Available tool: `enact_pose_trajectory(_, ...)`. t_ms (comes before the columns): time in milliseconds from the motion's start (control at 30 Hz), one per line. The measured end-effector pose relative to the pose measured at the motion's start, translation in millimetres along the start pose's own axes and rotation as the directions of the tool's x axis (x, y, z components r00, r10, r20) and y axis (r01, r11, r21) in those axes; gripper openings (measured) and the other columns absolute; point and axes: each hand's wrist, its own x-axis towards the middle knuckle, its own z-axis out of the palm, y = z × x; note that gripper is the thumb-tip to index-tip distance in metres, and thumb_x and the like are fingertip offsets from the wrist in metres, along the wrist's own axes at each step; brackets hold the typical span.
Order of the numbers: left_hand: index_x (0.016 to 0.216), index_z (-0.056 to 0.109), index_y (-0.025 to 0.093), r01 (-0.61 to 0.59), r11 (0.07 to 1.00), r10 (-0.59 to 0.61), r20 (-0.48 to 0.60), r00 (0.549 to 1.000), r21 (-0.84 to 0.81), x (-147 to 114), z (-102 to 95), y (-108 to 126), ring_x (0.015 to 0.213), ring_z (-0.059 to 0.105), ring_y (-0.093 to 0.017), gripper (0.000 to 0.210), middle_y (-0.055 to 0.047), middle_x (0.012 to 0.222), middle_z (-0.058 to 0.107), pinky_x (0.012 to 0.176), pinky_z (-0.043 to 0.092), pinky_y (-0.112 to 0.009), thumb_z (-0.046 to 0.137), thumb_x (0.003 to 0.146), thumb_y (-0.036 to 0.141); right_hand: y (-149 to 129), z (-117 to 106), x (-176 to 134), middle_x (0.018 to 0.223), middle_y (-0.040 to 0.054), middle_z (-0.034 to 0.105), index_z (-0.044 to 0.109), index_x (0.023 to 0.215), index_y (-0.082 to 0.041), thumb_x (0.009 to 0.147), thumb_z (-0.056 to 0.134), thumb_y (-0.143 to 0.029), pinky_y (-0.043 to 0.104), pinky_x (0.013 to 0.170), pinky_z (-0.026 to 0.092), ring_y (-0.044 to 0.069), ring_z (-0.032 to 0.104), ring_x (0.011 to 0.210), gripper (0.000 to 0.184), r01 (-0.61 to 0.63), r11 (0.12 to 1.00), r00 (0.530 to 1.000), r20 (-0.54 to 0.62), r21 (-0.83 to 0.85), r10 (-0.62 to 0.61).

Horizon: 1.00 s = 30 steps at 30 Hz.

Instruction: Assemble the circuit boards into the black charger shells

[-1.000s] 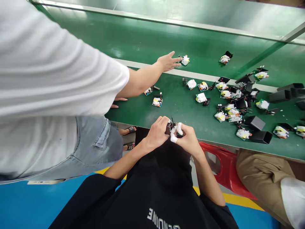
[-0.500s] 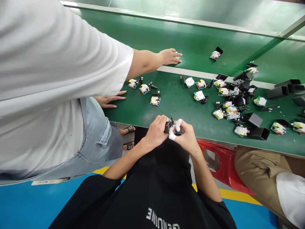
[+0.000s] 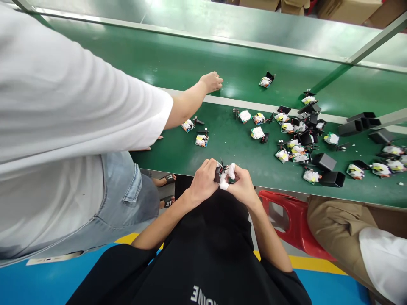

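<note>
Black casing (image 3: 218, 174), near the worktop's front edge (image 3: 173, 169), is gripped by the left hand (image 3: 203, 181); the right hand (image 3: 239, 183) pinches a black part (image 3: 223, 165).

Landmark: yellow-patched circuit board (image 3: 202, 140) lying nearest left hand (image 3: 204, 181). Free room: open table (image 3: 227, 137) to landmark's right, reaching white-topped board (image 3: 257, 133); lane on landmark's near side, bounded by left hand. Obstacles: second board (image 3: 188, 124) just behind landmark, to its left; co-worker's forearm (image 3: 187, 103) farther behind, over table; crowded boards (image 3: 296, 149) and black housings (image 3: 323, 162) well right of landmark.
</note>
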Motion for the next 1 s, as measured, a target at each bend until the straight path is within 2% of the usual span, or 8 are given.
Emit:
enact_pose_trajectory(200,0.096,0.040,0.028,-0.005,1.000,0.006,-0.012,1.000,0.009,-1,0.5,0,0.090,0.058,-0.026,0.043,-0.003,0.096,0.062,0.072,0.045,-0.038,0.075,0.084,0.007,1,-3,1,0.078,-0.0058,0.065,0.041,0.079,-0.028,0.071,0.077,-0.015,0.030,0.071,0.048,0.014,0.057,0.070,0.038,0.009,1.000,1.000,0.018,-0.006,-0.009)
enact_pose_trajectory(433,0.095,0.039,0.028,0.010,1.000,-0.011,0.059,0.998,0.019,-3,-2.6,2,0.093,0.060,-0.026,0.049,-0.003,0.098,0.063,0.071,0.047,-0.038,0.061,0.067,-0.005,-6,-6,2,0.080,-0.0055,0.065,0.045,0.081,-0.027,0.070,0.078,-0.019,0.030,0.073,0.053,0.014,0.060,0.071,0.036,-0.056,0.998,0.998,0.043,0.009,0.055)
enact_pose_trajectory(667,0.096,0.040,0.028,-0.019,0.998,0.018,0.011,1.000,0.057,-7,1.8,4,0.089,0.059,-0.025,0.041,-0.003,0.096,0.063,0.071,0.047,-0.038,0.069,0.082,0.002,2,-5,0,0.075,-0.0072,0.065,0.041,0.080,-0.028,0.066,0.077,-0.016,0.030,0.069,0.049,0.014,0.058,0.068,0.041,-0.048,0.998,0.998,0.028,-0.028,0.049)
enact_pose_trajectory(1000,0.095,0.042,0.028,-0.026,0.998,0.026,0.006,1.000,0.063,-4,-4.4,5,0.090,0.062,-0.025,0.038,-0.003,0.096,0.065,0.071,0.049,-0.037,0.072,0.086,0.006,2,-1,-1,0.074,-0.0083,0.063,0.042,0.081,-0.028,0.067,0.076,-0.014,0.030,0.069,0.049,0.014,0.058,0.067,0.040,0.010,0.999,1.000,0.013,-0.033,-0.010)
